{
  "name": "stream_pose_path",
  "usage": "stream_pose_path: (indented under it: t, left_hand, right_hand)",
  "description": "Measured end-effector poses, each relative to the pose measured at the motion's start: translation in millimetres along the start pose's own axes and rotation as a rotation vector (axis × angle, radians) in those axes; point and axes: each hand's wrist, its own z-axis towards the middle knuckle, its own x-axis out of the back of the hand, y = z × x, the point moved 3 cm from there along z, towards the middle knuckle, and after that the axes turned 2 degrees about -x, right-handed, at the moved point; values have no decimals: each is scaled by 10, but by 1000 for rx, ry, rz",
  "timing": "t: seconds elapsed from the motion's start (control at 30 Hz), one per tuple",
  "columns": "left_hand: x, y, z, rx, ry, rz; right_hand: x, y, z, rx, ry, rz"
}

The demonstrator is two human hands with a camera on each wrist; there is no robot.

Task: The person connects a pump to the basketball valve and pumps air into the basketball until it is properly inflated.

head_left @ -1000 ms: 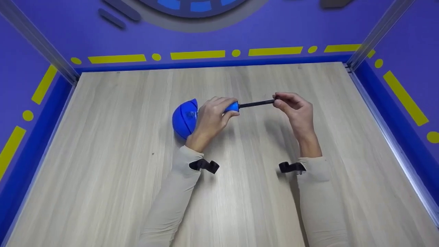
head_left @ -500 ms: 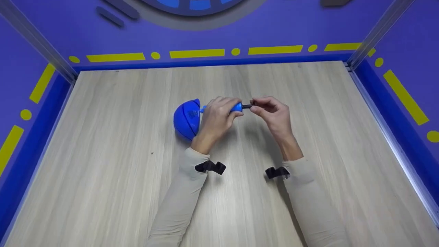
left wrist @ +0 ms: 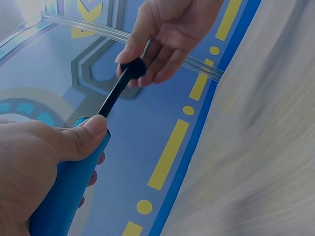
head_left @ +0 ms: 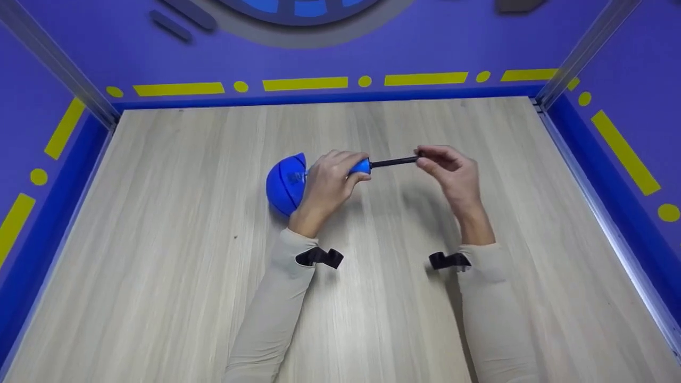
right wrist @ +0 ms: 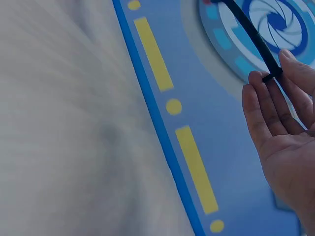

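A blue ball (head_left: 283,184) with dark seam lines lies on the table, part of its side folded in. Against it is the near end of a small hand pump, whose blue barrel (head_left: 362,166) my left hand (head_left: 327,183) grips, thumb along its top. In the left wrist view the barrel (left wrist: 64,196) fills the palm. A long stretch of black plunger rod (head_left: 393,161) sticks out to the right. My right hand (head_left: 452,173) pinches the black end (left wrist: 134,68) of the rod between thumb and fingers. The joint between pump and ball is mostly hidden behind my left hand.
The wood-grain table (head_left: 159,266) reaches back to a purple-blue panel (head_left: 452,42) with yellow marks. Side panels (head_left: 628,106) stand left and right. Black straps (head_left: 319,257) with mounts sit on both wrists.
Half a second ago my right hand had pushed the rod almost fully into the barrel. Now it has drawn the rod out to the right again. The left hand and ball shifted slightly left.
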Motion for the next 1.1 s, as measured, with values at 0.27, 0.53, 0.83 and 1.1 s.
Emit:
stream_pose_path:
  t: [0.27, 0.53, 0.83, 1.1]
  left_hand:
    - [-17, -14, -11, -1, 30, 55]
    - [-68, 55, 2, -24, 23, 130]
    - [-95, 36, -7, -38, 3, 54]
    - [-2, -40, -16, -41, 71, 37]
  right_hand:
    - [28, 92, -16, -25, 29, 98]
    - [-380, 126, -79, -18, -9, 80]
    - [-540, 122, -116, 15, -90, -11]
    - [-172, 37, -28, 38, 10, -30]
